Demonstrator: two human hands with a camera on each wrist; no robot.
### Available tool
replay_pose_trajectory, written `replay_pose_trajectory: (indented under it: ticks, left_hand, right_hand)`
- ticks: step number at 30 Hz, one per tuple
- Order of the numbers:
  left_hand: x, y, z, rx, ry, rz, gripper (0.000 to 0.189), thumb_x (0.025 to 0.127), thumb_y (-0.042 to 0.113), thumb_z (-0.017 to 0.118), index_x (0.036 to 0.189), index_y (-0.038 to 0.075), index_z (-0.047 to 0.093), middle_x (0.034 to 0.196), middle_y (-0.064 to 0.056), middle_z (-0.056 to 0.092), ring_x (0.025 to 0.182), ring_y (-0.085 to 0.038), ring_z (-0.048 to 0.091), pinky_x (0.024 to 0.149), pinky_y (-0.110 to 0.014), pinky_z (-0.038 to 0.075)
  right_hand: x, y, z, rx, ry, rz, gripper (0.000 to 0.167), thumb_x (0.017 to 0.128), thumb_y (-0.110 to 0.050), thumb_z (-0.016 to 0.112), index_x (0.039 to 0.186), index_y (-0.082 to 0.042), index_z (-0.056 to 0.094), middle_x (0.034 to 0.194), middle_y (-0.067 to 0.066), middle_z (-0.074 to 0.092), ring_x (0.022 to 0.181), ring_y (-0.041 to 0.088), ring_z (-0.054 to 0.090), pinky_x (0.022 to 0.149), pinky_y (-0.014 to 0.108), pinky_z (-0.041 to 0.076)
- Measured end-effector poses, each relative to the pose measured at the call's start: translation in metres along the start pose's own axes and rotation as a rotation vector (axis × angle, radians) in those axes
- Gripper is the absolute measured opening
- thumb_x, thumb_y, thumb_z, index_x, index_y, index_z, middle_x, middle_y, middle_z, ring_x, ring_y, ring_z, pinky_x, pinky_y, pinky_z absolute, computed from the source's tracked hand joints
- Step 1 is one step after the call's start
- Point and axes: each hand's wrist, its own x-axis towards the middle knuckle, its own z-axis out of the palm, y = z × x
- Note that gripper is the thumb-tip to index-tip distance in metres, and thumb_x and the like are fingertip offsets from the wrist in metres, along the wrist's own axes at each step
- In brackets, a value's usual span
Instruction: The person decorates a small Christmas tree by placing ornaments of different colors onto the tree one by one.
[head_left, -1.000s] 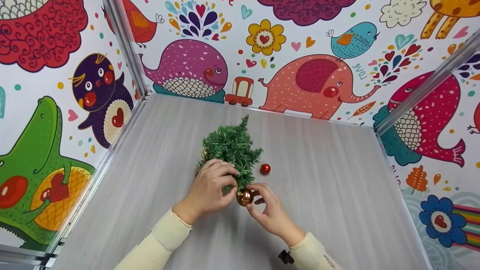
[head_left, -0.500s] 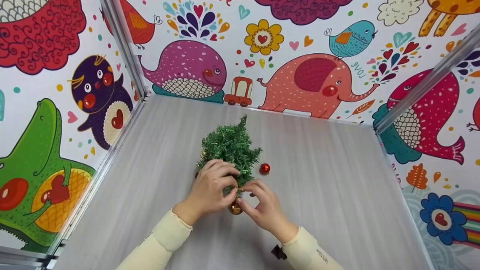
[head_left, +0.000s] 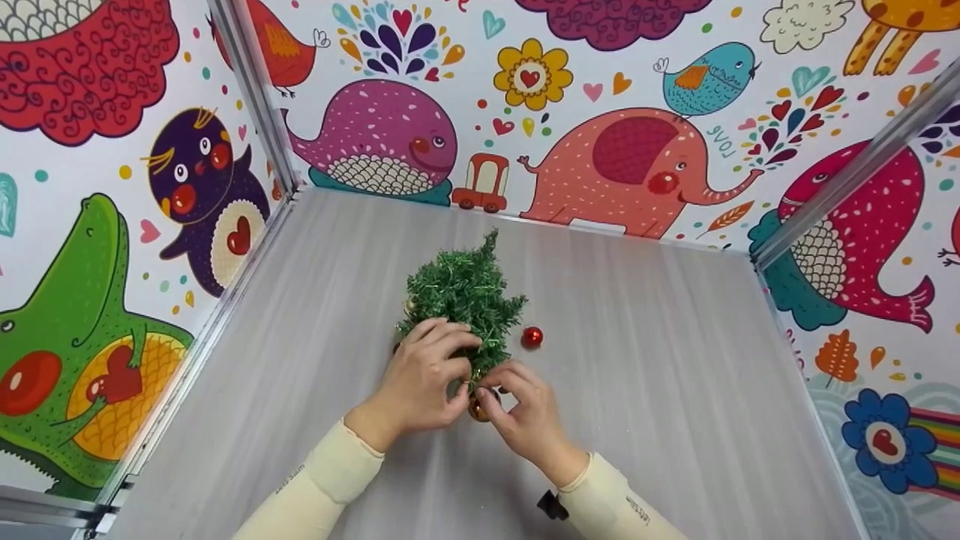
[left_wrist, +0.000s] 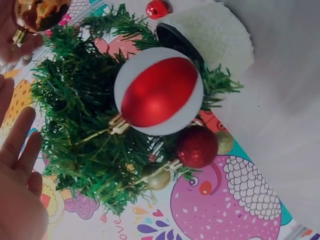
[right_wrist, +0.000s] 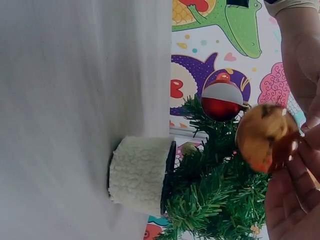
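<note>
A small green Christmas tree (head_left: 457,292) stands on the table; its white fuzzy pot (right_wrist: 140,172) shows in the right wrist view. My left hand (head_left: 424,375) is at its near side, thumb and forefinger pinching a branch tip. Beside it my right hand (head_left: 529,416) pinches the string end of a shiny copper-gold Christmas ball (head_left: 480,409), which hangs below the fingertips; the exact grip on the string is hidden. In the left wrist view, a red-and-white ball (left_wrist: 160,92), a dark red glitter ball (left_wrist: 197,146) and a small gold ball (left_wrist: 157,177) hang on the tree.
A small red ball (head_left: 532,337) lies on the grey table (head_left: 637,337) to the right of the tree. Printed wall panels with cartoon animals and metal frame bars (head_left: 259,97) enclose the table at the back and sides.
My right hand has moved left and slightly down to the left fingertips, shifting its pinch from the gold ball to its string end. The left hand has stayed nearly still.
</note>
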Motion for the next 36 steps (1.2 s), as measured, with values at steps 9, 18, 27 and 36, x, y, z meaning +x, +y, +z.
replay_pose_trajectory:
  ticks: [9, 18, 27, 36]
  left_hand:
    - [-0.005, -0.003, 0.002, 0.105, -0.054, 0.042, 0.01, 0.067, 0.019, 0.069, 0.059, 0.019, 0.061, 0.137, -0.006, 0.06, 0.139, -0.025, 0.042, 0.116, -0.045, 0.023]
    - [-0.008, -0.005, 0.004, 0.217, -0.159, 0.074, 0.013, 0.069, 0.024, 0.069, 0.058, 0.021, 0.062, 0.153, -0.008, 0.043, 0.147, -0.027, 0.026, 0.119, -0.047, 0.014]
    - [-0.01, -0.005, 0.008, 0.323, -0.178, 0.071, 0.017, 0.077, 0.028, 0.071, 0.064, 0.019, 0.065, 0.154, -0.009, 0.042, 0.147, -0.029, 0.027, 0.119, -0.046, 0.014]
    - [-0.012, -0.006, 0.013, 0.336, -0.13, 0.062, 0.02, 0.082, 0.026, 0.069, 0.066, 0.015, 0.066, 0.15, -0.01, 0.047, 0.144, -0.028, 0.033, 0.119, -0.044, 0.017]
  right_hand:
    - [-0.008, 0.003, 0.002, -0.072, -0.004, 0.003, 0.011, 0.085, -0.005, 0.071, 0.088, -0.016, 0.069, 0.094, -0.009, 0.064, 0.087, 0.009, 0.061, 0.076, 0.022, 0.051]
    - [-0.012, 0.007, 0.004, -0.211, -0.029, -0.034, 0.012, 0.083, -0.007, 0.072, 0.086, -0.017, 0.067, 0.081, -0.01, 0.06, 0.071, 0.006, 0.054, 0.059, 0.021, 0.047]
    - [-0.014, 0.012, 0.007, -0.274, -0.047, 0.033, 0.009, 0.082, -0.009, 0.074, 0.085, -0.018, 0.07, 0.068, -0.012, 0.056, 0.059, 0.001, 0.049, 0.05, 0.02, 0.042]
    - [-0.011, 0.015, 0.012, -0.282, 0.05, 0.046, 0.007, 0.083, -0.01, 0.073, 0.084, -0.018, 0.071, 0.067, -0.01, 0.059, 0.056, 0.002, 0.049, 0.046, 0.02, 0.04]
